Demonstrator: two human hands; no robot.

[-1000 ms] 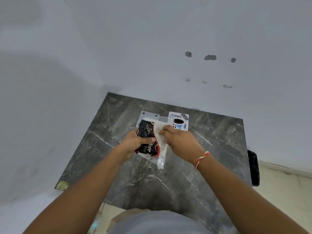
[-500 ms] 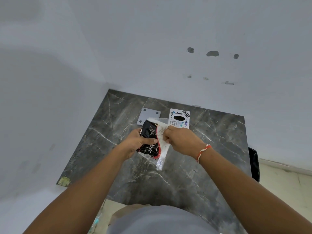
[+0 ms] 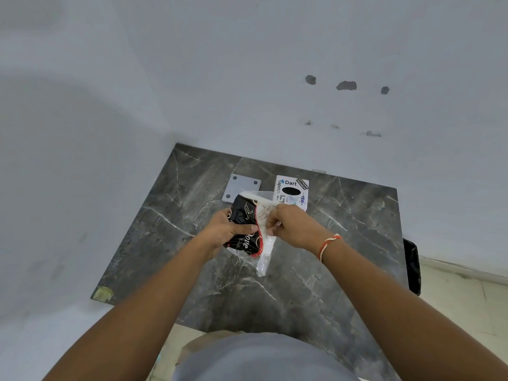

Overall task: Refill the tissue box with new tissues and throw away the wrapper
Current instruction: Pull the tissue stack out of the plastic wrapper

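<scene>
Tissue pack (image 3: 245,228) gripped in both hands above the dark marble tabletop (image 3: 316,270).

Bare marble all round, with walls closing the upper and left sides and the near and right edges free. Black bin (image 3: 412,266) half cut off behind the right edge. Pack lettering partly covered by fingers. Left hand (image 3: 224,232) clenched round the black-and-red wrapper, thumb across its front; right hand (image 3: 291,225) pinching the white tissues (image 3: 264,215) at the pack's open side, clear plastic trailing below. White tissue box (image 3: 292,191) just beyond the knuckles, beside a grey plate (image 3: 242,187).
</scene>
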